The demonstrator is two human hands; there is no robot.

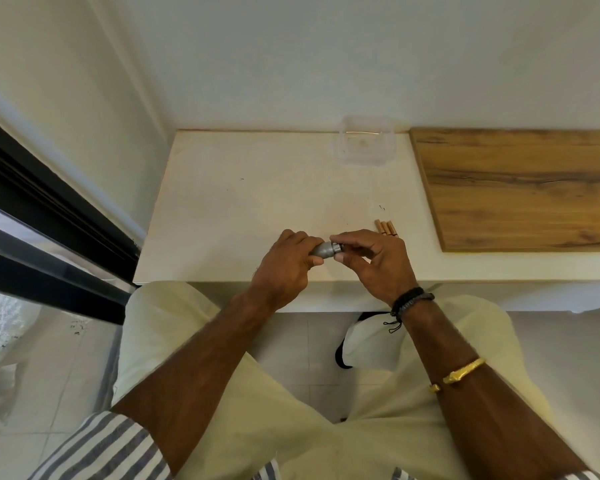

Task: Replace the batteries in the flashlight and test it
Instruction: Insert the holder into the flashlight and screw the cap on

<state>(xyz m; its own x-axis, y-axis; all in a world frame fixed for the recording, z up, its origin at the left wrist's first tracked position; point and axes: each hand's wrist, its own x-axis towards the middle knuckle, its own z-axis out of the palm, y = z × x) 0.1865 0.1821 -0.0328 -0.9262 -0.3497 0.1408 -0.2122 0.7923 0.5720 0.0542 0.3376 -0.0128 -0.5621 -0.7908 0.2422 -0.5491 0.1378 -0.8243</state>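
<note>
The small silver metal flashlight [324,250] is held just above the near edge of the white tabletop [239,202], lying roughly level between the two hands. The left hand [284,263] wraps the barrel, fingers curled fully round it, so only the flared end shows. The right hand [378,261] pinches that end's dark ring [338,247] between thumb and forefinger, the other fingers loosely spread and holding nothing. It looks like a twist at the threaded joint, though I cannot tell whether it is being loosened or tightened.

The main risk, in my judgement, is position. The joint sits near the table's front edge, so if the end piece comes free suddenly, it or any loose battery inside could drop to the tiled floor and roll off. A tilted barrel would make that more likely. Cross-threading is the other hazard if the ring is being turned on at an angle.

Three copper-coloured cylindrical batteries [386,227] lie side by side just beyond the right hand (old or fresh, I cannot say), and a careless knuckle could scatter them or mix them with others. Farther back stands a clear plastic tub [363,140]; to the right lies a wood-grain board [520,188].
</note>
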